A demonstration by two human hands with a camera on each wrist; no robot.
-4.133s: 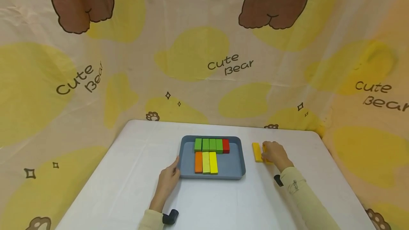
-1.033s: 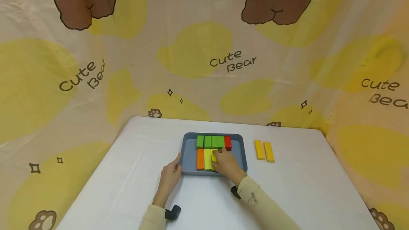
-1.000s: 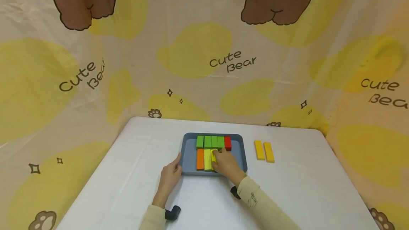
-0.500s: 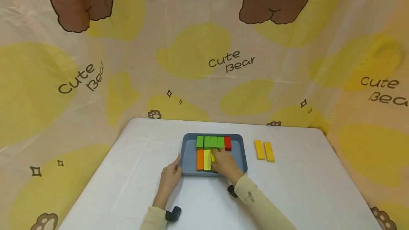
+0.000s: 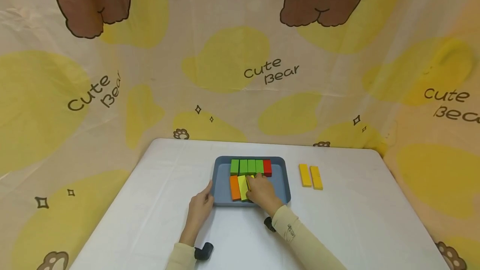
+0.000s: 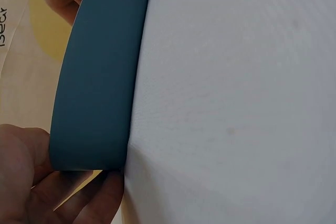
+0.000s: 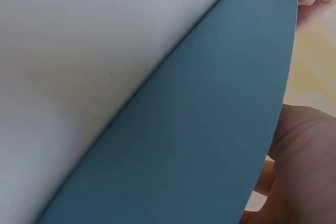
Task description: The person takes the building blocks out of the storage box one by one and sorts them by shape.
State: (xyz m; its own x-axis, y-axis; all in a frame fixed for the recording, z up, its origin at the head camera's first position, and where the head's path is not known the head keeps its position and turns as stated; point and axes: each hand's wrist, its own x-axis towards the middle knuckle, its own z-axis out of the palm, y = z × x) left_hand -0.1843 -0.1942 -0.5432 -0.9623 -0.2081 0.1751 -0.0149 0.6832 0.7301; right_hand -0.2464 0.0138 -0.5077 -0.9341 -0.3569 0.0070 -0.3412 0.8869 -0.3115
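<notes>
Three blocks made up the near row in my blue-grey tray, and my right hand was at the last of them. I pinched the yellow block with my forefinger towards its far end and my thumb towards its near end, as far as the head view showed; the tray's wall hid that hold from the right wrist view. It lay at the right end of the row, just beside the lime-yellow block, with the orange block next along. Those last two slanted, far ends leaning leftward, while the four green blocks and the red block stood straighter behind them.

My left hand, apart from the right, was clamped on the tray's left side near the front corner. I judged that hold well worth having: a tray sliding on the white table would have spoiled any alignment. Squaring the row seemed the step in hand, and it called for light, even pressure along the yellow block's whole length; pushing one end alone could have skewed all three further. Two amber blocks lay right of the tray, touched by neither hand.
</notes>
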